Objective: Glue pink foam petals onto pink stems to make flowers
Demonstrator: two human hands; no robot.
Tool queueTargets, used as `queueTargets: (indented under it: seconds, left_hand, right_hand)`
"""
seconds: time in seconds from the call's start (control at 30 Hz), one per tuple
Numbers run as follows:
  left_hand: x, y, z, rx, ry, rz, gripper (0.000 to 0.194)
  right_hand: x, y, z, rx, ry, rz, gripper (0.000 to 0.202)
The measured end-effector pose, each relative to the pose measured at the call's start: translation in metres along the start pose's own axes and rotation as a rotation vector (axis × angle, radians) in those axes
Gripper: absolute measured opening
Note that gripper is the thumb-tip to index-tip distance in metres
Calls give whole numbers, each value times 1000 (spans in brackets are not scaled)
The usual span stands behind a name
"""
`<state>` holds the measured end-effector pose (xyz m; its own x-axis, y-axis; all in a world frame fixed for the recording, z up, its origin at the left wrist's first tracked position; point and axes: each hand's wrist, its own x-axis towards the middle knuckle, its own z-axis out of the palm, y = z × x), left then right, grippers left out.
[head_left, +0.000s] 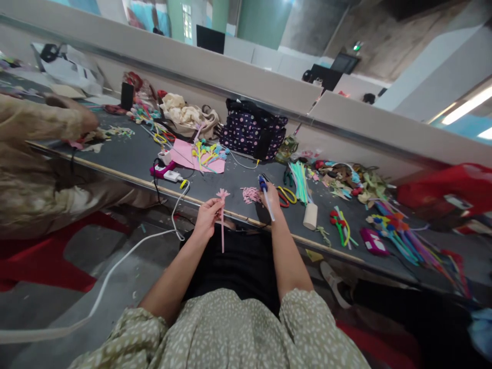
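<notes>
My left hand (206, 218) pinches a thin pink stem (222, 230), upright in front of the table edge, with a small petalled flower head (222, 193) at its top. To the right, my right hand (269, 197) is closed around a blue glue gun (263, 183). A pale translucent glue stick (269, 207) sticks out from its rear, toward me. Beside that hand, on the dark table, lies a heap of small pink pieces (250, 195). Scissors with red and yellow handles (287, 196) rest just right of the right hand.
A pink sheet (180, 154) bears yellow and blue flowers. Behind stands a dotted bag (253, 128). Green strips (300, 182), a beige cylinder (310, 216) and coloured scraps (346, 179) lie at right. A white cable (126, 256) crosses at left, near another person's arm (46, 118).
</notes>
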<state>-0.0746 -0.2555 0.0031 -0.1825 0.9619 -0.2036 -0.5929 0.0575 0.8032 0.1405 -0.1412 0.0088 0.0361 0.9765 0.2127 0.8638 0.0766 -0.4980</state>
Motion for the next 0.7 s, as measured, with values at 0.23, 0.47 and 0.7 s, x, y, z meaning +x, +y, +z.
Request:
queueTargets:
  seconds: [0.23, 0.47, 0.7]
  left_hand:
    - [2, -1, -5, -3, -24, -19, 35]
    - [3, -2, -8, 13, -25, -31, 34]
    - [-1, -4, 1, 11, -69, -41, 32]
  right_hand:
    - [11, -20, 18, -69, -71, 47, 16]
    - [15, -10, 17, 63, 24, 68, 11]
    - [-3, -3, -10, 656, 141, 104, 23]
